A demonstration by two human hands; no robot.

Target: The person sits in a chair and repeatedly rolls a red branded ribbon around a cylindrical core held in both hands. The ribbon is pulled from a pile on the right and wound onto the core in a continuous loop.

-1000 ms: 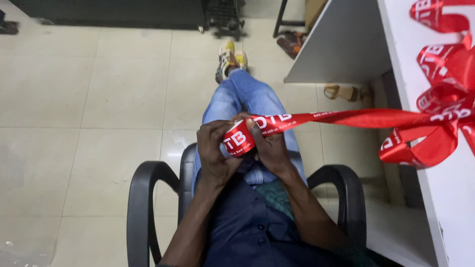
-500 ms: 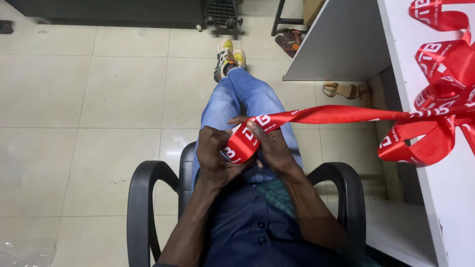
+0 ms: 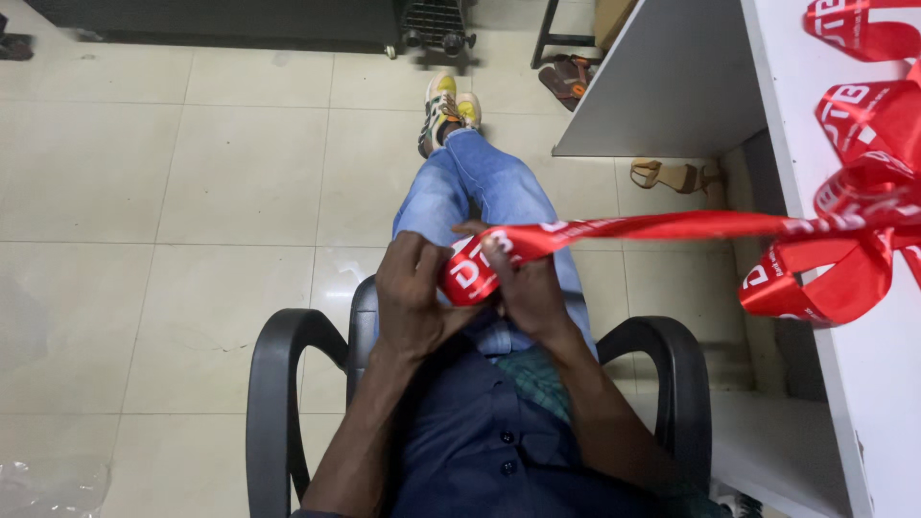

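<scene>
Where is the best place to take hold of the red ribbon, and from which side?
Probably the taut flat stretch of the ribbon between the hands and the desk. Come from above and pinch its two faces; it hangs free in the air there, while the coils on the desk are loose.

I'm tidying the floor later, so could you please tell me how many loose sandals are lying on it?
3: a dark pair, sandal and sandal, by the desk's far corner, and one tan sandal under the desk. Its mate may be hidden there.
</scene>
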